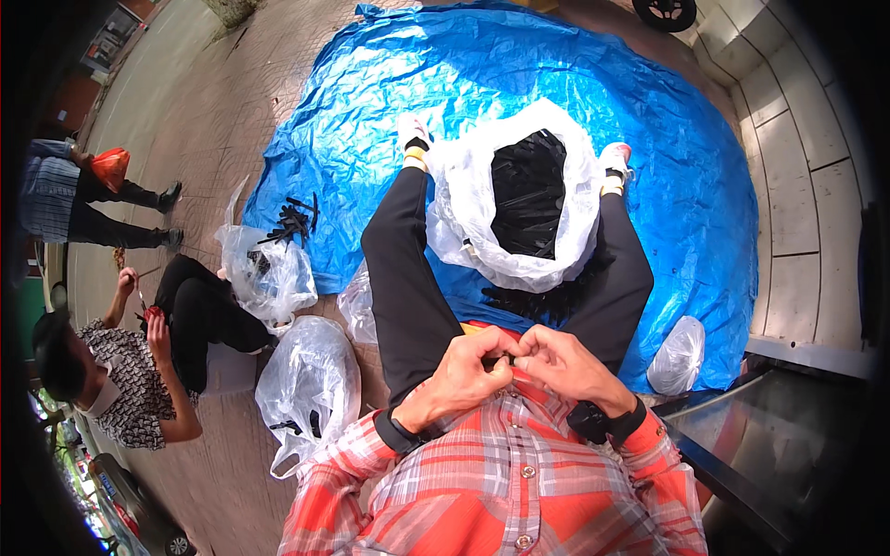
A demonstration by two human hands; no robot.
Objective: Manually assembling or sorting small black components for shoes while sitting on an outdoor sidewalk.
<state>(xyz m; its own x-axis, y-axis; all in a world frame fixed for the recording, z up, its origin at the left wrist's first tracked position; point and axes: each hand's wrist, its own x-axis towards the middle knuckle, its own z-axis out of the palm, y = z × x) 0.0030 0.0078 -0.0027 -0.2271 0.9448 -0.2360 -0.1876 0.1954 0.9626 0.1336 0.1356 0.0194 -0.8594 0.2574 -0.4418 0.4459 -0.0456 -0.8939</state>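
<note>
At far left, a standing person (51,199) carries an orange-red bag (110,169). Below, a seated co-worker (139,385) holds something red. At the left edge of the blue tarp (686,204), loose black strips (295,221) lie by a clear bag (283,292); a second clear bag (311,371) sits on the paving, off the lower left edge. By the tarp's near edge, the left hand (464,375) has bent fingers; its tips meet the right hand's. Mid-tarp, between the feet, an open white bag (464,213) holds black slats (528,190). The right hand (570,371) bends likewise; I cannot tell what either grasps. A closed whitish bag (677,357) rests at the lower right edge.
</note>
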